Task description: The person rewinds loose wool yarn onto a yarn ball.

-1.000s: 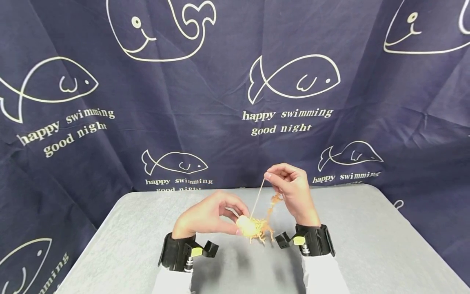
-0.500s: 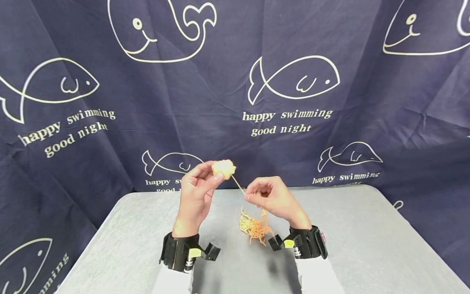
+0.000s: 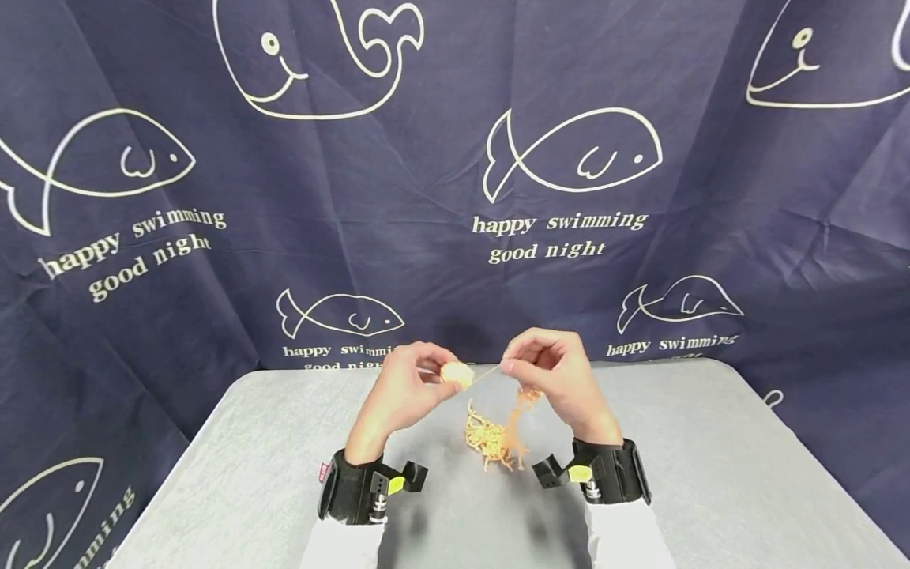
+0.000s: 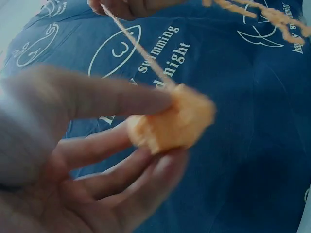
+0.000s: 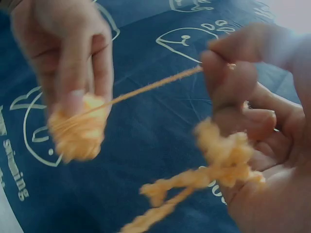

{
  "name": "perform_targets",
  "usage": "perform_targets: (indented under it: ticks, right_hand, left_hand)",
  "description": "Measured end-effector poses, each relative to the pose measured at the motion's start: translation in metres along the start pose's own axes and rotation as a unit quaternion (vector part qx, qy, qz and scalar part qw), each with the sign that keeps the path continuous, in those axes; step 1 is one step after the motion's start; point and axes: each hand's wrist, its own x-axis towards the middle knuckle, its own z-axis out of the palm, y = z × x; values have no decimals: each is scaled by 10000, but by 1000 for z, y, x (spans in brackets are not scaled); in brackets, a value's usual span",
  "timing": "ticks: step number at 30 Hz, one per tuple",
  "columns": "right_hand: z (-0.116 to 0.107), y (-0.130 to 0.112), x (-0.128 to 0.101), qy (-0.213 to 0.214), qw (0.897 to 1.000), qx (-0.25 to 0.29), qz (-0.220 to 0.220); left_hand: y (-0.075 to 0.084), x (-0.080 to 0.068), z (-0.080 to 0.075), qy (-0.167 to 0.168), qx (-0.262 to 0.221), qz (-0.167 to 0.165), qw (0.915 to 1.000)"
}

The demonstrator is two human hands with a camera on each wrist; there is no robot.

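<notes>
My left hand [image 3: 405, 389] pinches a small ball of pale orange yarn [image 4: 182, 121] between thumb and fingers, above the table's far part. A taut strand [image 5: 158, 84] runs from the ball to my right hand [image 3: 558, 379], whose thumb and forefinger pinch it. More crinkled yarn [image 5: 226, 150] hangs from beneath the right hand's fingers. In the head view it trails down to a loose, curly heap of yarn [image 3: 490, 441] on the table between the two forearms.
A grey table [image 3: 284, 442] lies under both hands. Behind it hangs a dark blue curtain [image 3: 441, 197] printed with fish, whales and words. A black wrist strap with a small camera [image 3: 558, 472] sits on each wrist.
The left hand with the ball rose from beside the heap, then came down somewhat and right. The right hand dipped left and moved back up right. The strand between them now slants up toward the right hand.
</notes>
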Motion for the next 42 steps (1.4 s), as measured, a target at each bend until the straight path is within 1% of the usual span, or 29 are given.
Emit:
perform_targets:
  ticks: [2,4,6,7,10,12,13,15,16,18,20,22,23,24,26,27,28,30,31,33,34,36,38,40,41,42]
  right_hand:
    - [-1,0,1,313,9983,497,-40]
    - [-1,0,2,574,9933,1000,-60]
    - [-1,1,3,821,9860,1452,-74]
    - [-1,1,4,971,9826,1582,-71]
    - [-2,2,5,1425,9737,1777,-15]
    - [-2,3,6,1705,9715,1641,97]
    - [-2,4,7,1827,9717,1486,165]
    - [-1,6,8,1989,9734,1092,321]
    - [-1,8,8,2026,9747,850,418]
    - [-1,10,8,1958,9784,314,584]
    - [-1,12,8,1717,9826,-216,675]
    - [-1,14,7,1320,9862,-719,693]
    - [-1,15,7,1078,9872,-956,680]
    - [0,16,6,811,9875,-1181,651]
    - [0,16,5,196,9854,-1592,572]
    - [1,17,5,-126,9828,-1765,536]
    - [1,16,4,-445,9794,-1904,503]
    - [4,15,3,-1004,9731,-2029,423]
    - [5,14,2,-1222,9710,-2017,388]
    - [7,10,2,-1505,9702,-1881,268]
    - [7,9,1,-1556,9713,-1787,228]
    - [8,4,0,-1495,9763,-1560,127]
    - [6,0,0,-1262,9830,-1337,29]
    - [5,-3,-1,-896,9901,-1084,-18]
    - [4,-5,-1,-671,9932,-953,-36]
    - [3,-6,-1,-456,9956,-821,-60]
  left_hand:
    - [1,-1,-1,-596,153,-17,9981]
    - [1,-3,-2,-1138,200,67,9933]
    - [1,-4,-3,-1660,165,213,9858]
    - [1,-5,-4,-1909,108,319,9810]
    - [1,-6,-6,-2557,-322,718,9636]
    - [2,-7,-7,-2869,-837,939,9497]
    - [2,-7,-8,-2951,-1141,1068,9426]
    - [4,-7,-9,-2992,-1800,1347,9273]
    - [5,-7,-10,-2937,-2125,1503,9198]
    - [7,-8,-12,-2742,-2748,1775,9043]
    - [9,-8,-12,-2415,-3285,2002,8909]
    - [11,-6,-11,-1923,-3643,2139,8857]
    - [11,-6,-10,-1637,-3809,2134,8846]
    - [12,-5,-8,-1311,-3940,2109,8849]
    - [14,-3,-6,-595,-4150,1928,8872]
    - [14,-3,-5,-229,-4207,1784,8892]
    - [15,-2,-4,116,-4287,1590,8893]
    - [16,0,-1,755,-4342,1215,8894]
    - [16,0,0,1026,-4285,1050,8915]
    - [15,2,4,1454,-3970,750,9031]
    - [14,3,5,1596,-3668,662,9141]
    - [10,4,7,1699,-2825,612,9421]
    - [8,4,8,1561,-1900,549,9677]
    - [6,2,8,1173,-1052,508,9862]
    - [5,2,8,889,-723,465,9923]
    - [5,1,8,556,-455,384,9967]
